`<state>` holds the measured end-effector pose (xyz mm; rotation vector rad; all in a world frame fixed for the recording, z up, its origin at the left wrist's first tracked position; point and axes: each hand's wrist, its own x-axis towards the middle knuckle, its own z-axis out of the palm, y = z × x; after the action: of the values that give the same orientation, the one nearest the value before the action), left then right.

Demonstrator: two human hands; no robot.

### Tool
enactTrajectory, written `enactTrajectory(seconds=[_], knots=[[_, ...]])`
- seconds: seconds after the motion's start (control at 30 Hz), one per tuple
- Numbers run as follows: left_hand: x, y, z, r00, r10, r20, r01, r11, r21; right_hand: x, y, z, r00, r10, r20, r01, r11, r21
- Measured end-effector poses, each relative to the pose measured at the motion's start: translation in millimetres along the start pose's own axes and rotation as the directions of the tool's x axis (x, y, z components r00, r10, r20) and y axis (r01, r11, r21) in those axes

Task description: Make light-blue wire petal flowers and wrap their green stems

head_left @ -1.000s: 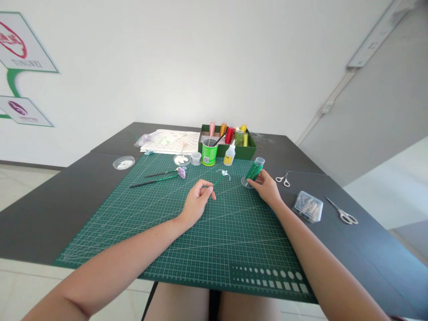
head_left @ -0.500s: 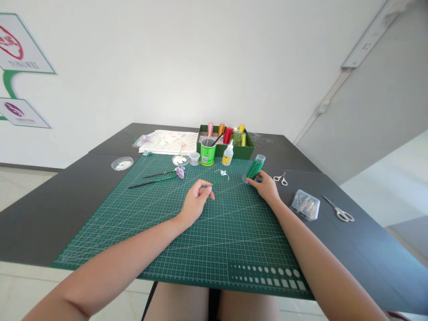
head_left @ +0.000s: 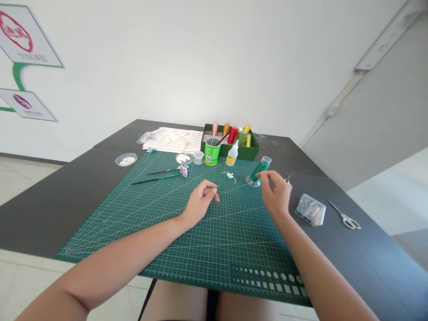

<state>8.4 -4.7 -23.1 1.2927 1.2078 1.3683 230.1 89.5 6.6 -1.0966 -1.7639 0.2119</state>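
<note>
My left hand (head_left: pixel 199 200) pinches the lower end of a thin green stem (head_left: pixel 220 183) that carries a small white flower (head_left: pixel 229 175) at its far tip, just above the green cutting mat (head_left: pixel 187 240). My right hand (head_left: pixel 276 192) hovers over the mat with its fingers curled, their tips close to a green thread spool (head_left: pixel 260 170) that leans on its clear base. Whether those fingers touch the spool or hold thread I cannot make out.
A purple flower on a green stem (head_left: pixel 167 175) and a dark stick lie on the mat's far left. Behind stand a green cup (head_left: pixel 211 152), a glue bottle (head_left: pixel 232 154), a green box of thread spools (head_left: pixel 234 140), small dishes and paper sheets. A clear case (head_left: pixel 310 209) and scissors (head_left: pixel 344 216) lie right.
My right hand has let go of the green spool and lifted back toward me; the spool now stands free, leaning on its base. My left hand keeps its pinch on the stem.
</note>
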Motion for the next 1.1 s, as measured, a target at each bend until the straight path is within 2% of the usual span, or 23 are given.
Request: enactTrajectory(seconds=[0.03,0.07,0.13,0.2,0.3,0.37,0.43,0.47,0.53,0.67,0.73,0.83,0.9,1.0,1.1], knots=[[0,0,0.4,1.000,0.001,0.000,-0.001,1.000,-0.002,-6,-10,5,0.986,0.045,0.158,-0.051,0.998,0.031],[0,1,0.8,1.000,0.003,-0.003,-0.003,1.000,-0.001,-12,-18,11,0.949,0.081,0.306,-0.108,0.991,0.073],[-1,2,1.9,1.000,0.010,-0.009,-0.010,1.000,0.011,-25,-31,23,0.839,0.096,0.536,-0.252,0.941,0.225],[-1,3,3.1,1.000,0.020,-0.004,-0.020,1.000,0.014,-36,-40,32,0.719,0.058,0.693,-0.436,0.814,0.385],[-1,3,4.5,1.000,0.020,0.017,-0.020,1.000,-0.015,-47,-49,35,0.583,0.045,0.811,-0.691,0.552,0.466],[-2,3,4.9,1.000,0.013,0.025,-0.012,1.000,-0.027,-49,-53,33,0.536,0.082,0.840,-0.788,0.407,0.462],[-2,2,4.7,0.999,0.023,0.021,-0.023,1.000,-0.014,-47,-55,30,0.509,0.126,0.852,-0.825,0.353,0.441],[-2,2,4.4,0.999,0.029,0.018,-0.029,1.000,0.001,-46,-56,29,0.505,0.148,0.850,-0.826,0.367,0.427],[-1,1,3.9,1.000,0.029,0.008,-0.029,0.999,0.040,-43,-54,27,0.511,0.183,0.840,-0.803,0.449,0.391],[-1,3,3.5,1.000,-0.002,-0.016,0.003,0.997,0.078,-40,-49,30,0.567,0.219,0.794,-0.711,0.617,0.338],[-1,3,3.9,1.000,0.000,-0.030,0.002,0.997,0.081,-42,-46,33,0.633,0.209,0.746,-0.624,0.708,0.331],[0,3,4.4,0.999,0.009,-0.035,-0.006,0.996,0.091,-44,-45,34,0.751,0.127,0.648,-0.421,0.847,0.323],[0,3,4.0,0.999,0.001,-0.040,0.003,0.995,0.102,-43,-46,30,0.790,0.038,0.612,-0.278,0.912,0.302],[-1,2,2.8,0.999,-0.031,-0.023,0.035,0.982,0.183,-39,-50,18,0.781,-0.069,0.621,-0.143,0.948,0.285],[-2,3,2.5,0.996,-0.069,0.059,0.045,0.938,0.344,-31,-54,4,0.750,-0.058,0.659,-0.205,0.927,0.315]])
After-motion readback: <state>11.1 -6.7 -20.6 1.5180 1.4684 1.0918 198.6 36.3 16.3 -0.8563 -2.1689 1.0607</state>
